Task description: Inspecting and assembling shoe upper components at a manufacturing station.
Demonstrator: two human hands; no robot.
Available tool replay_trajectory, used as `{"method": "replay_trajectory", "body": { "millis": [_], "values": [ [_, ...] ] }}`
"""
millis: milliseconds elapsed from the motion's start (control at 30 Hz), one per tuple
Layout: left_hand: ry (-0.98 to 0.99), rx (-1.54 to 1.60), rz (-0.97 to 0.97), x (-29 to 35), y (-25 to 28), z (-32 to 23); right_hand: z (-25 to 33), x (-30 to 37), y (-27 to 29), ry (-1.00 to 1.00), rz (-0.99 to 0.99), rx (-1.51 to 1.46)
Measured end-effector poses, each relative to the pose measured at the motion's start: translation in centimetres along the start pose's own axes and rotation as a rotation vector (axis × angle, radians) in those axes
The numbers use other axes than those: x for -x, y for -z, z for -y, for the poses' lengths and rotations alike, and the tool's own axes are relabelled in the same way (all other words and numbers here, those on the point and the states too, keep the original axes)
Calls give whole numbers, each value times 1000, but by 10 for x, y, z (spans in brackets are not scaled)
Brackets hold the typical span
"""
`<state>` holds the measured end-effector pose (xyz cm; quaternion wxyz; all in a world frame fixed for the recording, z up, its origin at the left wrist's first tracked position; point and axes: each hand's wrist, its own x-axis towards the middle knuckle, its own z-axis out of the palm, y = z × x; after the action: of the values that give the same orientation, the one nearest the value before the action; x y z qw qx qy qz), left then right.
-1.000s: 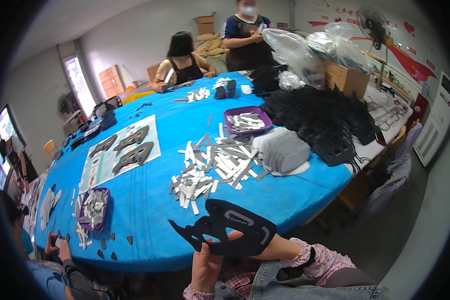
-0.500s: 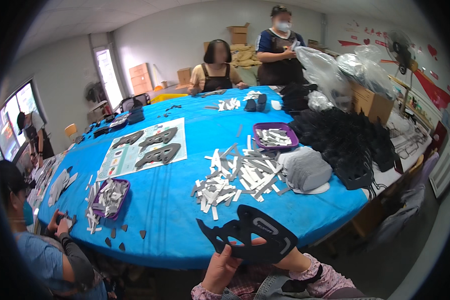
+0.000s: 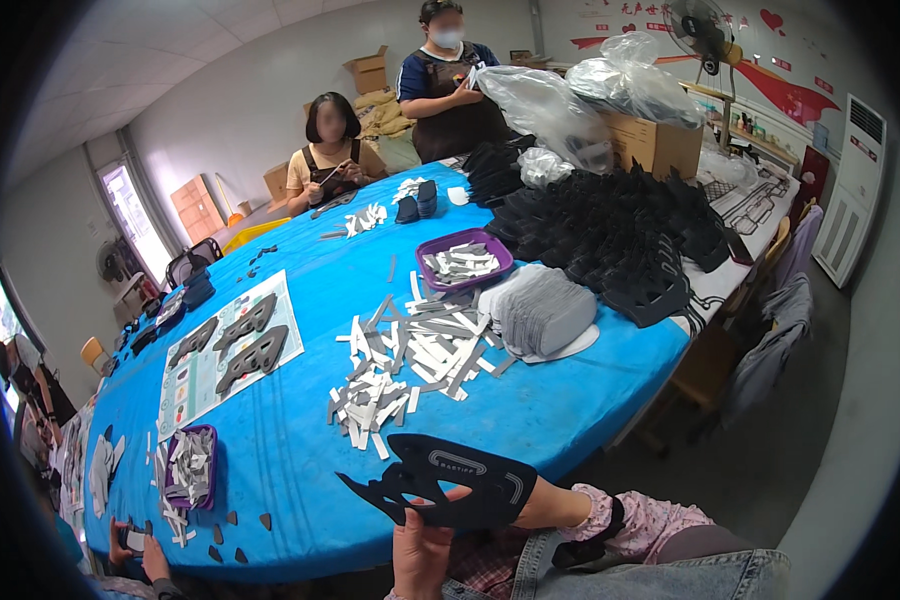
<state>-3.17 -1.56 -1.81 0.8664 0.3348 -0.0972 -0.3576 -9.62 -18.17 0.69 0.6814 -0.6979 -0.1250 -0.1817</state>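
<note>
The black piece (image 3: 490, 492) hides most of the right hand (image 3: 532, 507); whose fingers (image 3: 457, 493) show through its cutout cannot be told. The left hand (image 3: 422, 552), cut off by the lower edge, has fingertips hidden behind it. The dark rim swallows most of the lower-left co-worker (image 3: 155, 562). What the standing co-worker (image 3: 455, 118) holds is too small to tell.

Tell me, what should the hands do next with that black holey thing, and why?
Maybe lower the black piece flat onto the blue cloth: the left hand holds it up by its lower edge, the cloth's near edge looks close by, and the loose strips lie farther back.
</note>
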Motion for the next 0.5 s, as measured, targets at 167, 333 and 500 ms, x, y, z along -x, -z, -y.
{"method": "replay_trajectory", "body": {
  "millis": [167, 333, 500],
  "values": [
    [-18, 8, -35, 2, -3, -2, -7, 4, 5, 122, 68, 117],
    [-7, 11, -89, 2, 6, 1, 0, 6, 1, 198, 36, 173],
    [3, 27, -63, 1, 6, 3, 0, 9, -1, 222, -30, 287]
  ]
}}
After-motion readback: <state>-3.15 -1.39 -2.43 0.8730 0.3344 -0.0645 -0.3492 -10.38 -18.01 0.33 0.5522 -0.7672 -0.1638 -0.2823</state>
